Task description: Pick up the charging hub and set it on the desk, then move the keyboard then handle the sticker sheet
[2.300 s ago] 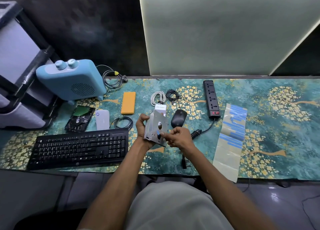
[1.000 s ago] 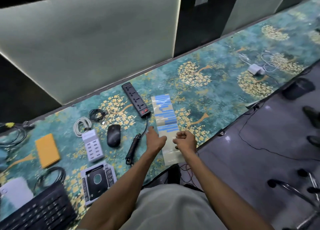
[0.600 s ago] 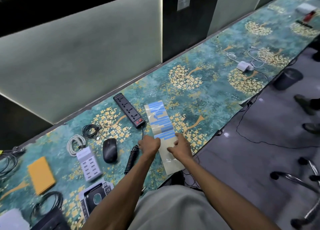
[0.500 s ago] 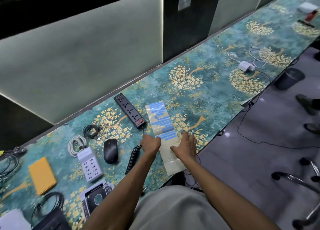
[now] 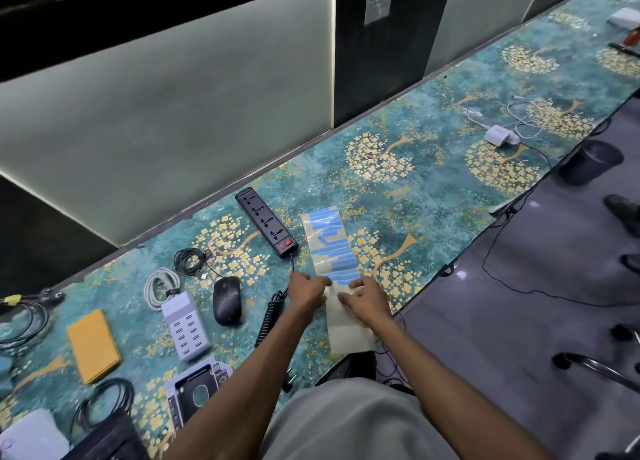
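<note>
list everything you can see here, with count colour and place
sheet: 1, beige with blue strips, near desk edge, under both hands
power strip: 1, black, left of sheet
coiled cord: 1, black, beside left hand
mouse: 1, black, left of cord
usb hub: 1, grey
white cable: 1, behind hub
pad: 1, yellow, far left
drive tray: 1, grey, near edge
charger: 1, white, far right
bin: 1, black, on floor
left hand: on sheet
right hand: on sheet

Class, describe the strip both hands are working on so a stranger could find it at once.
On the long teal desk, look just right of the black power strip. The backing sheet lies there, under the left hand and right hand. It alone is pale, bearing blue tape strips.
</note>
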Tool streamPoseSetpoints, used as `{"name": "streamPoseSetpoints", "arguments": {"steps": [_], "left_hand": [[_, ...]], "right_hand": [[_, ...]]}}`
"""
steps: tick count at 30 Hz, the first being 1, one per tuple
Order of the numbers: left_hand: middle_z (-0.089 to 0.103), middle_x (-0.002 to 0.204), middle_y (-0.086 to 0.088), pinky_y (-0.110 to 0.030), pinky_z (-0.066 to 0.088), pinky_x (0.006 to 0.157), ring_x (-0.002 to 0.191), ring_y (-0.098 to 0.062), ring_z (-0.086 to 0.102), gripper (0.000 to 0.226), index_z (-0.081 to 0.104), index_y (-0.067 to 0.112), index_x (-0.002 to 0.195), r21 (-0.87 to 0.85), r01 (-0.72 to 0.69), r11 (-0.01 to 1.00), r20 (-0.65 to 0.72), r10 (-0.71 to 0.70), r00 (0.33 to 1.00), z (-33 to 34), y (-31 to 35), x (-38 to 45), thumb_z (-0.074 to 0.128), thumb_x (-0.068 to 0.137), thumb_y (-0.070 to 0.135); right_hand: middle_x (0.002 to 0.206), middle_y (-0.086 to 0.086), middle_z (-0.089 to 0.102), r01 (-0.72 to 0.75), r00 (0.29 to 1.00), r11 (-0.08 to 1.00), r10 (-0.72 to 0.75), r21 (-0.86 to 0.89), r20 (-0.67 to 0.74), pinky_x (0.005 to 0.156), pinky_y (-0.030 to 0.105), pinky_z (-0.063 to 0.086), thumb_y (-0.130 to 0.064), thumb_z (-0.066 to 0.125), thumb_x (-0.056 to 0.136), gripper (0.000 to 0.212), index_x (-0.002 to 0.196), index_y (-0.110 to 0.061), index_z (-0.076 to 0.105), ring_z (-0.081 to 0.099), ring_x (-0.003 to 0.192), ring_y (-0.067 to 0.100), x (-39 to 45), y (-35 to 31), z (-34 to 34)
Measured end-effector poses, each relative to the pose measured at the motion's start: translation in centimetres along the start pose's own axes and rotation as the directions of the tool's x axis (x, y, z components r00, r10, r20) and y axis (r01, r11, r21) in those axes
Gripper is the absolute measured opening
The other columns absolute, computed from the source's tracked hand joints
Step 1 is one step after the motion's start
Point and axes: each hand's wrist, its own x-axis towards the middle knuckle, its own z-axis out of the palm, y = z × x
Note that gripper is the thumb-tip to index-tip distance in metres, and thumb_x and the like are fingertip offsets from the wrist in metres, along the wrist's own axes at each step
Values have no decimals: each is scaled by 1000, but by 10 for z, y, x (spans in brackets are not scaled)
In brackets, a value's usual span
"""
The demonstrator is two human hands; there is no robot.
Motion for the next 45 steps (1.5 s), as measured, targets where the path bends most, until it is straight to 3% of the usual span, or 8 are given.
{"name": "streamPoseSetpoints", "arguments": {"steps": [5, 12, 15, 23, 31, 36, 39, 45], "left_hand": [[58, 78, -16, -33, 45, 55, 65, -26, 58, 19, 64, 5, 88, -92, 101, 991, 106, -91, 990, -4, -12, -7, 80, 78, 0], [60, 74, -15, -27, 46, 57, 60, -22, 60, 15, 60, 8, 79, -16, 41, 999, 120, -39, 992, -15, -15, -22, 70, 82, -3], [64, 81, -16, -32, 44, 65, 70, -24, 60, 10, 66, 7, 85, 29, -3, 1000, 156, -1, 988, -17, -17, -27, 67, 82, -3], [72, 79, -9, -25, 46, 60, 68, -20, 62, 24, 75, -4, 103, 105, -91, 990, 222, 65, 973, -18, -19, -34, 57, 87, -9], [67, 80, -9, -32, 46, 66, 70, -23, 60, 20, 73, 12, 89, 53, -41, 998, 188, 30, 982, -21, -28, -38, 60, 93, -2], [75, 96, -17, -32, 55, 59, 78, -28, 70, 23, 70, 3, 111, 133, -114, 985, 49, 108, 993, -29, -34, -38, 74, 90, 10], [74, 99, -14, -39, 58, 80, 88, -28, 72, 37, 70, 9, 114, 273, -194, 942, -97, 227, 969, -39, -34, -41, 79, 84, 29], [74, 92, -8, -34, 51, 72, 82, -23, 66, 16, 74, 10, 102, 259, -248, 933, -362, 332, 871, -89, -47, -62, 67, 88, 14]], "right_hand": [[84, -3, 64, 100, 995, 991, -98, 90, -20, 69, 29, 47, -32, 82, 82, 34, 108, -18, 65, 64, 81, 20, -11, -3, 5], [88, -1, 69, 341, 938, 940, -340, 6, -74, 67, 27, 54, -27, 77, 88, 18, 103, -20, 72, 68, 74, 15, -24, -1, 9], [84, -3, 70, 359, 930, 933, -359, -18, -80, 62, 17, 49, -30, 75, 90, 16, 102, -19, 74, 67, 70, 11, -27, 1, 8], [80, -4, 71, 403, 903, 912, -410, -77, -129, 66, 29, 55, -36, 77, 87, 18, 90, -19, 76, 68, 71, 13, -34, 0, 3], [70, -1, 74, 325, 932, 944, -310, 55, -188, 65, 40, 61, -19, 70, 90, 10, 84, -17, 77, 72, 63, 16, -33, 0, 1], [68, -2, 73, 323, 936, 925, -282, 200, -208, 63, 38, 65, -9, 70, 92, 5, 89, -10, 75, 72, 58, 6, -41, -10, 4], [68, 3, 75, 337, 938, 905, -299, 260, -176, 64, 37, 65, -7, 72, 88, 6, 90, -4, 78, 74, 60, 12, -47, -21, 13], [68, 5, 74, 382, 921, 895, -389, 229, -13, 63, 39, 64, -14, 75, 87, 8, 86, -6, 75, 72, 58, 13, -64, -41, 59]]}}
